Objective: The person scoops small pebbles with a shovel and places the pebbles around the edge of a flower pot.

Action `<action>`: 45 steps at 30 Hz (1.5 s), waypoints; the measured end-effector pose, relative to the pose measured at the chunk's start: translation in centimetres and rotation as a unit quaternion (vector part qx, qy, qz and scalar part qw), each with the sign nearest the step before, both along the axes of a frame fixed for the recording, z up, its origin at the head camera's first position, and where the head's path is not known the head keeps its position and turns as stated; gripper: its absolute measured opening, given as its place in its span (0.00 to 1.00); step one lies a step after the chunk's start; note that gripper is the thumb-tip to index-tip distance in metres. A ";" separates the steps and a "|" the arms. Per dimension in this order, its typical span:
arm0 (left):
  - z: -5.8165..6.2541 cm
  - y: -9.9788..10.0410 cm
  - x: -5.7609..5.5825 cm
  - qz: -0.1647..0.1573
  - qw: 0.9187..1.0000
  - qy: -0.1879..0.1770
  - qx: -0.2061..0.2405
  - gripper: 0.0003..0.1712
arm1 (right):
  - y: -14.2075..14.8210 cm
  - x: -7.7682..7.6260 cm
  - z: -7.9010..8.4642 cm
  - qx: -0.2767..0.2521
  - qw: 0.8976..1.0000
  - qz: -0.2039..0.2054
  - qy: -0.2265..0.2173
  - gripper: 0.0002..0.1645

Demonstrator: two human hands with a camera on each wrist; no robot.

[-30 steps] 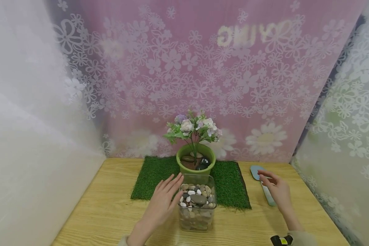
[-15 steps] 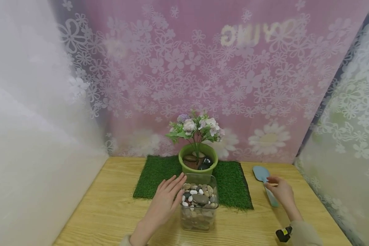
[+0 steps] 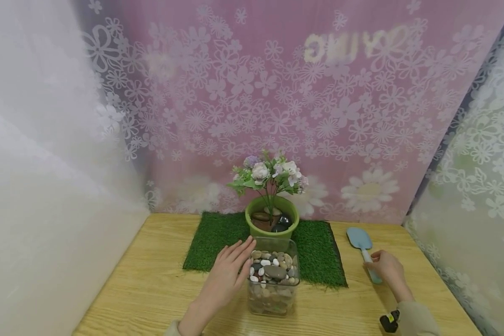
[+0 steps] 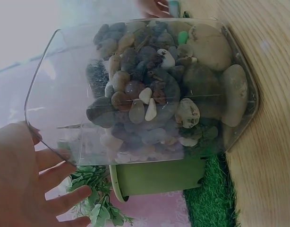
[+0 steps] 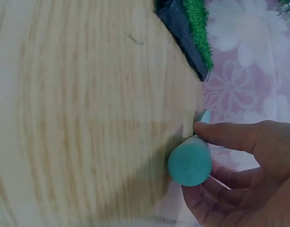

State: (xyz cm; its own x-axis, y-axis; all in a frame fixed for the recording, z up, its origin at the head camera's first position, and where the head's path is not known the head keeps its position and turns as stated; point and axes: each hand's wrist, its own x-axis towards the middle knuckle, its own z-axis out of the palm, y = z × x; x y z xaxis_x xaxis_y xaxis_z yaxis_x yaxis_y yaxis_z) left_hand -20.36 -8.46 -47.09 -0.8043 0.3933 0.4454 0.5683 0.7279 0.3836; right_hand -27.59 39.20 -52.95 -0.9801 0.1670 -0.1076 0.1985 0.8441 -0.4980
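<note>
A clear square container full of mixed pebbles stands on the table. My left hand rests at its left rim, fingers extended; the left wrist view shows the fingers spread along the wall. To the right lies a small trowel with a blue blade and a pale handle. My right hand holds that handle, and in the right wrist view the thumb is on one side with the fingers curled on the other, around the green handle end.
Behind the container, a green pot with artificial flowers and a few large stones stands on a mat of artificial grass. A floral pink curtain closes off the back. Pale sheets hang at both sides of the table.
My right hand has come down from above the trowel onto its handle and taken hold of it. The left hand stays at the container. The head view has shifted slightly.
</note>
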 end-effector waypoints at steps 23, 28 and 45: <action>-0.1 0.0 -0.1 -0.012 1.000 -0.005 0.007 0.27 | 1.8 1.6 0.6 0.053 0.998 -0.007 0.024 0.16; 0.0 -0.1 0.0 -0.009 1.000 0.000 0.008 0.27 | 2.2 1.6 0.9 0.090 0.993 -0.011 0.075 0.19; 0.2 0.0 0.1 -0.011 1.000 -0.005 0.012 0.27 | 0.1 2.9 3.5 0.065 0.965 0.015 0.252 0.20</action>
State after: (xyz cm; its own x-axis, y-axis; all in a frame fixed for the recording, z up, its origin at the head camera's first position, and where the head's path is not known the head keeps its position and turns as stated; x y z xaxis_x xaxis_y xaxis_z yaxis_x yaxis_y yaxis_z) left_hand -20.29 -8.50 -46.84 -0.8000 0.4001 0.4471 0.5803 0.7054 0.4070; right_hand -24.71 39.30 -49.45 -0.9068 0.1187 0.4045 -0.0666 0.9072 -0.4154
